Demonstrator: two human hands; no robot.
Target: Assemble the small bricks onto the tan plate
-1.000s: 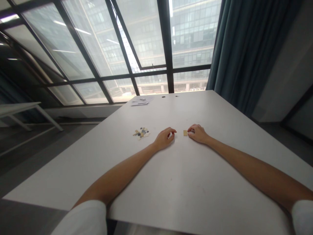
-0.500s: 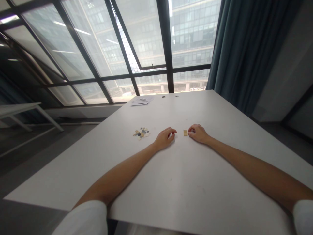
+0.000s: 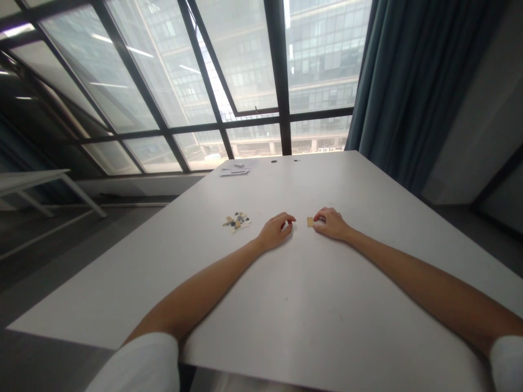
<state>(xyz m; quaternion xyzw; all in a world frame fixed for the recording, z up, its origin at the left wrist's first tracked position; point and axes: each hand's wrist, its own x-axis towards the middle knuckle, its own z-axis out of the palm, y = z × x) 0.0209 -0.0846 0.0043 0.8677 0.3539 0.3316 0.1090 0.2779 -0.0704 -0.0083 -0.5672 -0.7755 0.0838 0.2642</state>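
My left hand (image 3: 278,230) rests on the white table (image 3: 261,305) with its fingers loosely curved and apart, and I see nothing held in it. To its right lies a small tan studded building plate (image 3: 310,221). My right hand (image 3: 332,223) comes in from the other side, its thumb and fingertips at the plate's right edge; they seem to grip it, and part of that edge is hidden. Left of my left hand is a loose pile of small building bricks (image 3: 237,221) in tan, grey, black and white.
Papers (image 3: 235,170) lie at the far left corner of the table. A dark round object (image 3: 274,161) and a small dark item (image 3: 296,160) are near the far edge. Behind stand windows and a blue curtain (image 3: 392,98). Another table (image 3: 32,181) stands to the left.
My right fingertips have moved very slightly left against the tan plate. My left hand and the pile of bricks have stayed put; the view has shifted a little.
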